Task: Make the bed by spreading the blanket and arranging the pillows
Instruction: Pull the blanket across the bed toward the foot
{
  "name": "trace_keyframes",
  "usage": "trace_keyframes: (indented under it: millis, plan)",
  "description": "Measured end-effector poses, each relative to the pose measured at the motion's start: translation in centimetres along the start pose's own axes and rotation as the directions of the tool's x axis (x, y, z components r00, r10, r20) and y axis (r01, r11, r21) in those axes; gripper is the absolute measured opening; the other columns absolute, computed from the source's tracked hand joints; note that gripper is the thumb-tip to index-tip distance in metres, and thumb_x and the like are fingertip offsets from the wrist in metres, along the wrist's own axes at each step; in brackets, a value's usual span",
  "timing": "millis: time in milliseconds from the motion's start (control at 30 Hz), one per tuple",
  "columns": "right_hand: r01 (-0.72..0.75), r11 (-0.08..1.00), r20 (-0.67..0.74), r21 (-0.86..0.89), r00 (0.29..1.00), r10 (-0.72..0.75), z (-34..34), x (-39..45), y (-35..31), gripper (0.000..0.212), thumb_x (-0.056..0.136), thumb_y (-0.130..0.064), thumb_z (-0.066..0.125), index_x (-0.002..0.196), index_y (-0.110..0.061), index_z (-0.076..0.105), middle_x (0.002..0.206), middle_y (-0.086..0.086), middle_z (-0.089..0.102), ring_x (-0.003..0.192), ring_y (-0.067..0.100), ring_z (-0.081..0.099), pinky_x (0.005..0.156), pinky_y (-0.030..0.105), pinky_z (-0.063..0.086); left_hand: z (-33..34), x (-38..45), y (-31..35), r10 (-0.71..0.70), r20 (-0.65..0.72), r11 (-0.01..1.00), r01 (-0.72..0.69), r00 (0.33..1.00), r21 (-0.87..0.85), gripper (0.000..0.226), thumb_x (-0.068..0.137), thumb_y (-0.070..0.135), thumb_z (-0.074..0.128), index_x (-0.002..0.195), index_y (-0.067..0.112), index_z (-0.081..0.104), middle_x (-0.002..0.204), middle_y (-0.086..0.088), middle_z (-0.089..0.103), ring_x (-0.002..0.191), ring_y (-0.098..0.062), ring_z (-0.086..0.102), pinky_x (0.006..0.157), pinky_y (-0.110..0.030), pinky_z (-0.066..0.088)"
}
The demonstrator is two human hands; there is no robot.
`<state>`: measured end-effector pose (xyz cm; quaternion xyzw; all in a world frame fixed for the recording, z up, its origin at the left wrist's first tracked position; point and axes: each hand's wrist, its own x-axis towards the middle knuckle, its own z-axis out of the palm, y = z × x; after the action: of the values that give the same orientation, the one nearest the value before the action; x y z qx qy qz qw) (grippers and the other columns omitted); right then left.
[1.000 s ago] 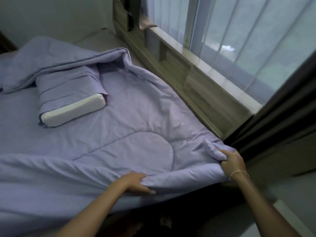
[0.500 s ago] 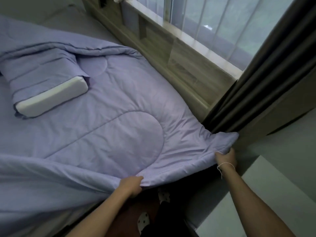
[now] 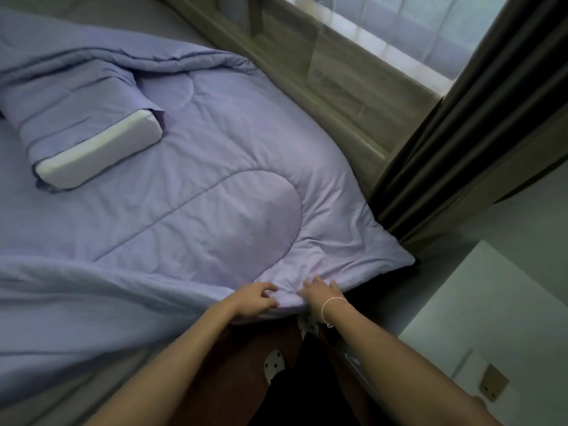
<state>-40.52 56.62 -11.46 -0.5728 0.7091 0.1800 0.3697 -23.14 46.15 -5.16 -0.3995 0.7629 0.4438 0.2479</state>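
Observation:
A lilac quilted blanket (image 3: 199, 186) lies spread over the bed, bunched in a fold along the far side and draped over the near edge at the left. A white foam pillow (image 3: 101, 152), half inside a lilac case, rests on top of it at the upper left. My left hand (image 3: 255, 299) has its fingers curled around the blanket's near edge. Just to its right, my right hand (image 3: 319, 290) lies on the same edge with fingers spread, blurred. The blanket's near right corner (image 3: 396, 259) lies flat, free of both hands.
A wooden bed rail (image 3: 322, 75) runs along the right side under a window. Dark curtains (image 3: 461, 133) hang by the bed's corner. A white cabinet top (image 3: 491, 318) stands at the right, close to my right arm. My legs are against the bed edge.
My right hand has let go of the blanket's corner and moved left, next to my left hand. The corner now lies flat. The view has tilted further down.

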Motion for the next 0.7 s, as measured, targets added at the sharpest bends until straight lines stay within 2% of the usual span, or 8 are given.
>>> trace_keyframes:
  millis: [67,100,200,300,400,467,600,700]
  plan:
    - [-0.041,0.997,0.167,-0.059,0.985,0.051,2.1,-0.4,0.3,0.068,0.088,-0.010,0.049,0.145,-0.037,0.022,0.156,0.002,0.018,0.144,0.034,0.011,0.112,0.059,0.017,-0.4,-0.4,-2.1,-0.040,-0.039,0.999,0.041,0.998,0.014,0.044,0.089,0.031,0.052,0.132,0.025,0.050,0.128,-0.005,0.060,0.116,-0.022,0.055,0.096,-0.026,0.039]
    - [-0.068,0.996,0.179,-0.060,0.981,0.077,3.0,-0.6,0.4,0.071,0.087,-0.009,0.049,0.145,-0.036,0.020,0.155,0.003,0.020,0.143,0.035,0.013,0.112,0.057,0.020,-0.7,-0.4,-3.2,-0.063,-0.085,0.994,0.070,0.994,0.084,0.043,0.090,0.031,0.049,0.133,0.024,0.049,0.130,-0.006,0.058,0.118,-0.024,0.054,0.098,-0.028,0.039]
    - [-0.098,0.995,0.146,0.036,0.985,0.091,3.6,-1.2,-0.1,0.073,0.085,-0.006,0.048,0.147,-0.033,0.019,0.153,0.006,0.023,0.144,0.033,0.008,0.113,0.055,0.021,-1.8,-0.5,-7.0,-0.113,-0.228,0.920,0.188,0.967,0.343,0.038,0.093,0.030,0.040,0.129,0.024,0.052,0.133,-0.007,0.055,0.121,-0.029,0.051,0.100,-0.037,0.041]
    - [-0.103,0.989,0.126,0.109,0.988,0.089,3.0,-1.3,-1.0,0.070,0.085,-0.008,0.046,0.146,-0.034,0.023,0.152,0.005,0.026,0.142,0.030,0.018,0.111,0.054,0.027,-2.7,-1.3,-10.4,-0.109,-0.322,0.788,0.279,0.940,0.549,0.032,0.095,0.035,0.034,0.117,0.027,0.057,0.130,-0.004,0.055,0.120,-0.026,0.048,0.102,-0.042,0.035]
    - [-0.119,0.982,0.091,0.146,0.990,0.107,1.9,-0.8,-1.3,0.069,0.086,-0.012,0.046,0.146,-0.035,0.022,0.150,0.007,0.030,0.138,0.032,0.025,0.109,0.048,0.033,-3.7,-2.1,-12.9,-0.148,-0.380,0.706,0.366,0.913,0.606,0.037,0.095,0.048,0.033,0.124,0.033,0.051,0.139,-0.001,0.044,0.134,-0.025,0.030,0.109,-0.052,0.015]
    - [-0.111,0.984,0.062,0.142,0.993,0.103,0.8,-0.2,-1.3,0.067,0.087,-0.015,0.046,0.147,-0.032,0.022,0.150,0.008,0.031,0.137,0.034,0.028,0.111,0.043,0.031,-4.5,-2.2,-13.5,-0.130,-0.402,0.675,0.378,0.906,0.633,0.035,0.095,0.049,0.035,0.122,0.032,0.052,0.139,-0.001,0.045,0.137,-0.026,0.026,0.112,-0.053,0.010]
    - [-0.085,0.986,-0.033,0.144,0.995,0.091,-1.7,1.3,-2.5,0.061,0.089,-0.020,0.047,0.146,-0.027,0.028,0.148,0.008,0.038,0.134,0.030,0.037,0.111,0.039,0.032,-4.6,-2.5,-13.4,-0.168,-0.321,0.788,0.323,0.932,0.524,0.033,0.099,0.039,0.033,0.121,0.023,0.052,0.130,-0.009,0.056,0.121,-0.026,0.051,0.104,-0.039,0.031]
    - [-0.039,0.991,-0.092,0.126,0.994,0.051,-3.5,3.1,-4.3,0.061,0.089,-0.020,0.046,0.146,-0.028,0.026,0.149,0.006,0.037,0.134,0.029,0.037,0.109,0.043,0.033,-1.9,-3.2,-14.6,-0.267,-0.193,0.862,0.323,0.944,0.391,0.042,0.098,0.044,0.034,0.127,0.020,0.051,0.132,-0.015,0.055,0.121,-0.031,0.051,0.099,-0.038,0.040]
